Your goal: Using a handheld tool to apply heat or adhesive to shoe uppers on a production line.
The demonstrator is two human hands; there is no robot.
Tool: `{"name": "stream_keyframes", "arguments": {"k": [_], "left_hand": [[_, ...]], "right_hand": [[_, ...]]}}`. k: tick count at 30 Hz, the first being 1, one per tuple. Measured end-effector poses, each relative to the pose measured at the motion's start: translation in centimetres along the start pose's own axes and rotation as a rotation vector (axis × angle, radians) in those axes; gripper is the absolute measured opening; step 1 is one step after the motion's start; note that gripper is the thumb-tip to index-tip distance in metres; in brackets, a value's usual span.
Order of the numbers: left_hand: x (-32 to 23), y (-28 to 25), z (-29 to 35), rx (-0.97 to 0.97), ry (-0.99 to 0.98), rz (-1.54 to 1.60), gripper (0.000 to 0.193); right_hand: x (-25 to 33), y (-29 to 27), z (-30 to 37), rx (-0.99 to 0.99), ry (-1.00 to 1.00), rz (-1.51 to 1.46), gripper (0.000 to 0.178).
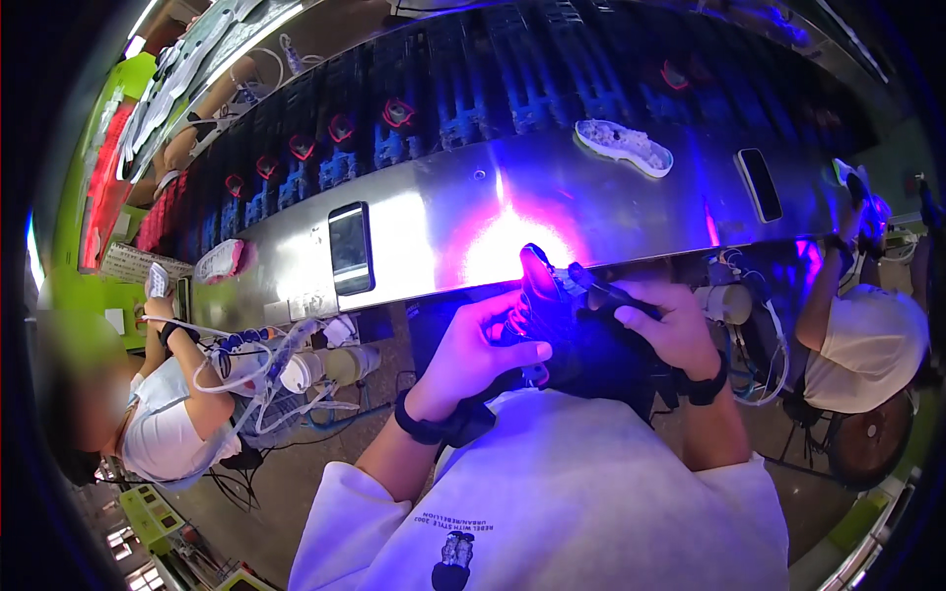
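Observation:
A dark shoe (537, 295) with reddish lacing is in my left hand (490, 345), toe pointing away from me, at the near edge of the metal table. The fingers of that hand wrap its left side, with the thumb toward the heel. My right hand (675, 325) is closed round the dark handle of a small tool (613, 297). The tool's greyish head meets the right side of the shoe; glare hides whether it is a brush. Strong blue and pink light falls over the shoe and both hands.
On the metal table (424, 217) lie two phones, one (351, 248) at left and one (760, 184) at right. A white sole-shaped tray (624, 148) holds pale bits. Dark strips with blue ends (463, 123) line the far side. Co-workers sit left (182, 424) and right (867, 345).

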State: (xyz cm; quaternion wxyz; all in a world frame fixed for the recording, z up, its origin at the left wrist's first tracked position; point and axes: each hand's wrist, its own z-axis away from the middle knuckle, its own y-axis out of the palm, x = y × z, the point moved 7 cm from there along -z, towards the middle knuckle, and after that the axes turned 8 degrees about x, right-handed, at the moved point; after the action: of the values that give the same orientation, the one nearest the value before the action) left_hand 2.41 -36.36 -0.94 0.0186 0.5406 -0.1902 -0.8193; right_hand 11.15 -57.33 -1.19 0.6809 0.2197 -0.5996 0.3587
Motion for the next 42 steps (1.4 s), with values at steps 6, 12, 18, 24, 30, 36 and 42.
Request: {"name": "stream_keyframes", "arguments": {"k": [6, 12, 18, 24, 30, 36, 42], "left_hand": [[0.0, -0.4, 0.0, -0.020, -0.091, 0.091, 0.043], [0.2, -0.5, -0.4, -0.032, -0.099, 0.097, 0.038], [-0.4, -1.2, -0.4, -0.097, -0.056, 0.044, 0.038], [-0.6, -1.3, -0.5, -0.122, -0.111, -0.001, 0.036], [-0.8, -1.8, -0.4, -0.181, -0.101, 0.013, 0.035], [-1.1, -1.5, -1.3, -0.193, 0.039, 0.031, 0.044], [-1.0, -1.2, -1.3, -0.253, 0.083, 0.053, 0.044]], "right_hand": [[-1.5, 0.7, 0.8, -0.077, -0.034, 0.096, 0.027], [-1.2, 0.0, 0.0, -0.087, 0.060, 0.054, 0.034], [-1.3, 0.9, -1.2, -0.063, -0.008, 0.134, 0.028], [-1.2, 0.3, -1.4, -0.142, 0.028, 0.083, 0.034], [-1.7, -0.4, 0.4, -0.032, -0.002, 0.163, 0.029], [-0.6, -1.1, 0.9, -0.004, 0.170, 0.057, 0.030], [-0.2, -1.7, 1.4, -0.047, 0.024, 0.111, 0.031]]}}
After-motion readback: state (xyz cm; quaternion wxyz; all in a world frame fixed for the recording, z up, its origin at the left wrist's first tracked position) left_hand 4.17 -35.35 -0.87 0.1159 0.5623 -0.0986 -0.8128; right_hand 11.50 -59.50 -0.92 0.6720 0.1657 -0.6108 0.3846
